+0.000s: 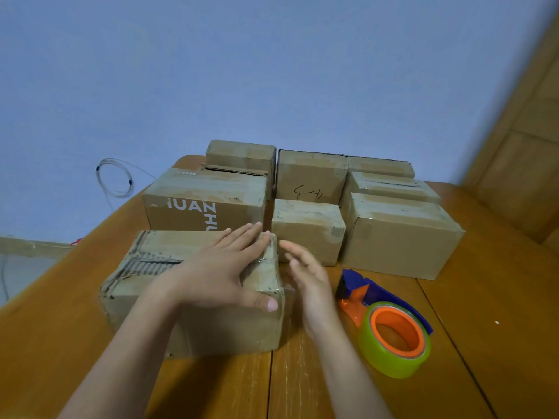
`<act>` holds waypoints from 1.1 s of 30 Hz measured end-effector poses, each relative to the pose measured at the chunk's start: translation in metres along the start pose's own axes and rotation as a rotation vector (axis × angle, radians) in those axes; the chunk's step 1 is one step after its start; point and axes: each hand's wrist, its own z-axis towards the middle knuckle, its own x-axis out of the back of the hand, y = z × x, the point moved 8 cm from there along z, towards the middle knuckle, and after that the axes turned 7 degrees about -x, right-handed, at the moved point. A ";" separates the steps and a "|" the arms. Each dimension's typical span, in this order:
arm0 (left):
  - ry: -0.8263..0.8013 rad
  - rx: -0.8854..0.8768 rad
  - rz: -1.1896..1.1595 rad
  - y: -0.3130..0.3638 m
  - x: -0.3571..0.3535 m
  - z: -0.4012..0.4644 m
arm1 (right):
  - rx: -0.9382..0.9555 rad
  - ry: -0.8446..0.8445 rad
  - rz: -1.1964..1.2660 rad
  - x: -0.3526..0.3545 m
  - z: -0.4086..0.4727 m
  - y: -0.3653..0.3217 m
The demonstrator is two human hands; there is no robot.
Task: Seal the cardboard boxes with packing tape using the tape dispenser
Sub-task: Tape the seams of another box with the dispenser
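On the wooden table (499, 328) the left hand (220, 273) presses flat, fingers spread, on the worn brown cardboard box (145, 297) nearest, the right hand (311, 285) hovers open beside it, near the blue-and-orange tape dispenser (390, 325).

wall (242, 71): plain pale blue, fills 12 o'clock, evenly lit | table (499, 313): orange-brown wood planks with dark seams, spans 6 o'clock | wooden panelling (526, 164): light brown, at 2 o'clock, blurred | wire coil (115, 178): thin, pale, looped against the wall at 10 o'clock | ledge (30, 246): pale, at 9 o'clock
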 end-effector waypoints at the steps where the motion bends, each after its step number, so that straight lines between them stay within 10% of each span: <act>1: 0.000 0.008 -0.007 0.000 0.000 0.000 | -0.005 0.050 0.054 0.007 -0.001 -0.004; 20: 0.008 0.014 -0.013 -0.004 0.000 -0.001 | 0.525 0.010 -0.378 -0.007 -0.048 -0.043; 33: 0.009 0.015 0.001 -0.004 0.000 -0.002 | 0.347 0.031 -0.147 -0.011 -0.041 -0.031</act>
